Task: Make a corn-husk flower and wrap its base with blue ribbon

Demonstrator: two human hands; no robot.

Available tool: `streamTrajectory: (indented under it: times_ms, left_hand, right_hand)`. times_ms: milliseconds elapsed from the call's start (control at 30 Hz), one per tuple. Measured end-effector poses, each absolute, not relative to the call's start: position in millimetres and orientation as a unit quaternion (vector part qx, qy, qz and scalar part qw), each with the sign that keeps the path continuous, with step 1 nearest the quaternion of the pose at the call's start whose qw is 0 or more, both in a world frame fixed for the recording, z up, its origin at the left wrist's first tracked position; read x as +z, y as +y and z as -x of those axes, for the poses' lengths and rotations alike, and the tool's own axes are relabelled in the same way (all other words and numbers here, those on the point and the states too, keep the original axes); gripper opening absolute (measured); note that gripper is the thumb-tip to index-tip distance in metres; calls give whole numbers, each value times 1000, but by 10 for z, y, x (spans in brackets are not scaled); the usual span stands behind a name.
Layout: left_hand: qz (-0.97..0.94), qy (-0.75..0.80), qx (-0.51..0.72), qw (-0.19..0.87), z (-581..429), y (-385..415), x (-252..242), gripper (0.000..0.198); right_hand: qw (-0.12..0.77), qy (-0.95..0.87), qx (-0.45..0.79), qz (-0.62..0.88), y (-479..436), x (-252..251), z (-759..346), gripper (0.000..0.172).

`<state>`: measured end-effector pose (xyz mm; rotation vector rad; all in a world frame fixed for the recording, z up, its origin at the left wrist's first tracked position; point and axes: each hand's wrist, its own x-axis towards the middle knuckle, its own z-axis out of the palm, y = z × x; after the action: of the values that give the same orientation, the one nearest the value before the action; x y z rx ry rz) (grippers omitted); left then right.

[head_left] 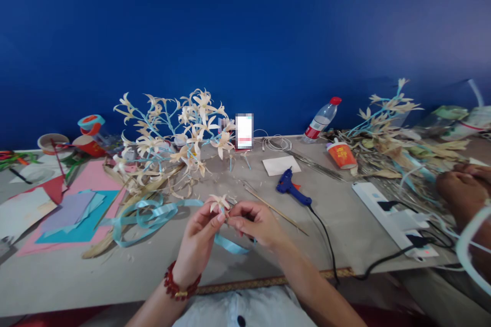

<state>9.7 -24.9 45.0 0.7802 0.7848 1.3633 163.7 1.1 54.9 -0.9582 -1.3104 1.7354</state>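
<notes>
A small cream-coloured craft flower (pixel 219 201) with pointed petals stands upright between my two hands, above the front part of the table. My left hand (pixel 201 232) pinches it just below the petals with thumb and fingertips. Close beside it, my right hand (pixel 253 220) has its fingers closed at the flower's stem; what exactly its fingertips hold is hidden. A light blue ribbon (pixel 151 214) lies in loose loops to the left, and a strip of similar ribbon (pixel 232 245) shows under my hands. Whether that strip joins the flower's stem I cannot tell.
Finished flower sprays (pixel 195 122) stand at the back. A blue glue gun (pixel 293 187) lies to the right with its cord trailing over the front edge, near a power strip (pixel 391 219). Coloured paper (pixel 99 214) lies left. Another person's hands (pixel 460 189) rest far right.
</notes>
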Motion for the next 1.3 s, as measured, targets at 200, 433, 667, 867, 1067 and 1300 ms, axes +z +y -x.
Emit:
streamTrajectory:
  times_ms: [200, 433, 667, 867, 1067, 1300]
  left_hand:
    - [-311, 308, 561, 702, -81, -216, 452, 11]
    - [-302, 326, 597, 668, -145, -239, 432, 10]
    - [-323, 352, 592, 649, -122, -252, 467, 11]
    - [-313, 316, 581, 681, -135, -243, 487, 11]
    - [-299, 286, 571, 709, -155, -253, 432, 12]
    - [-353, 352, 616, 611, -145, -278, 420, 5]
  right_hand:
    - [367, -485, 706, 363, 22, 517, -1614, 38]
    - [412, -533, 635, 379, 1, 491, -1611, 33]
    - [406, -548, 635, 365, -8, 492, -1634, 25]
    - [359, -469, 728, 348, 25, 467, -1614, 32]
    - [360, -463, 734, 343, 16, 468, -1573, 39]
    - [427, -567, 597, 374, -17, 481, -1592, 31]
